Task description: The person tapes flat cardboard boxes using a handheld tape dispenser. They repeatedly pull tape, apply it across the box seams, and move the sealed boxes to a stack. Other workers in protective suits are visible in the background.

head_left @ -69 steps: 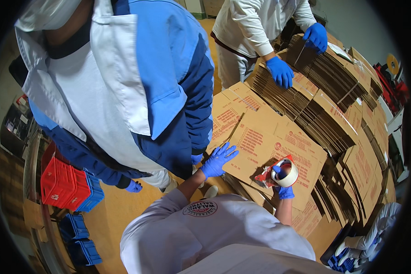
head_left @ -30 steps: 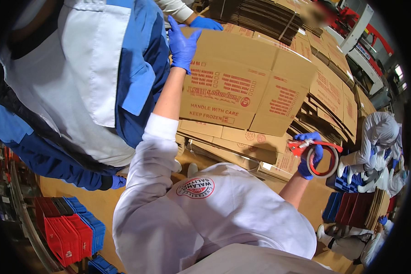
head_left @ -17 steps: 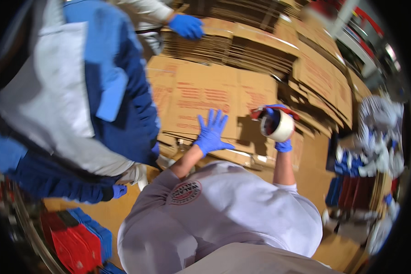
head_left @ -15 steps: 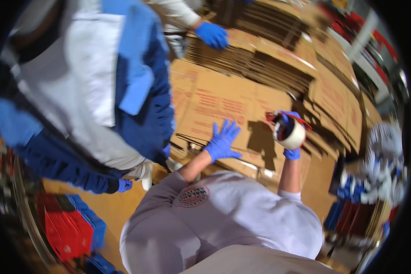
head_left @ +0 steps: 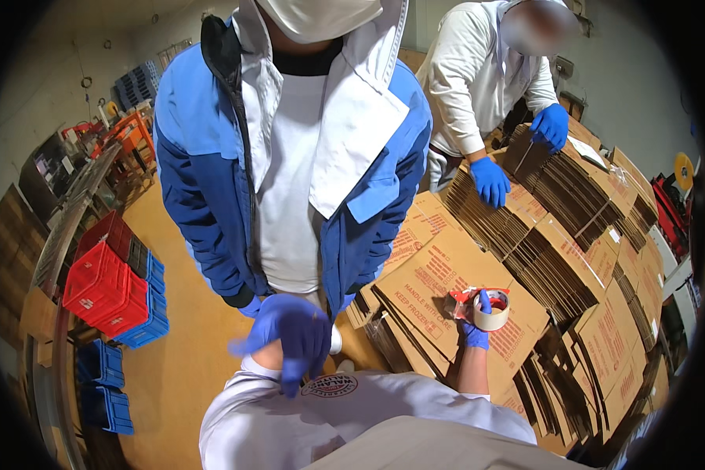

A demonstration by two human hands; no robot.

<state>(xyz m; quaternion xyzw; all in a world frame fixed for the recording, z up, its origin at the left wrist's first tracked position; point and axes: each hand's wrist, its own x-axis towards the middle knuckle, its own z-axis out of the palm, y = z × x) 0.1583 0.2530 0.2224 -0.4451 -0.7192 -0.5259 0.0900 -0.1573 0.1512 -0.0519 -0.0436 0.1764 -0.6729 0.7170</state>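
Observation:
My right hand (head_left: 475, 335), in a blue-violet glove, grips a red tape dispenser (head_left: 464, 298) carrying a wide roll of tape (head_left: 491, 319). It is over a flat brown cardboard box (head_left: 439, 274) with red print, on top of a stack. My left hand (head_left: 294, 333), gloved alike, is raised before my chest, partly blurred. Its fingers point downward, the thumb seems stretched aside, and I see nothing held in it. Close behind it stands a person in a blue jacket (head_left: 219, 235) and white clothing, whose hands are mostly hidden.
Another person in white (head_left: 466, 86) rests blue-gloved hands on bundled flat boxes (head_left: 552, 274) at the far right. Red crates (head_left: 106, 290) and blue crates (head_left: 145, 321) stand on the floor to the left, beside a long conveyor (head_left: 51, 274). Machinery (head_left: 674, 211) is at the right edge.
My left hand has lifted off the cardboard and come back toward my chest. The view has tilted up and swung left. My right hand still holds the tape dispenser.

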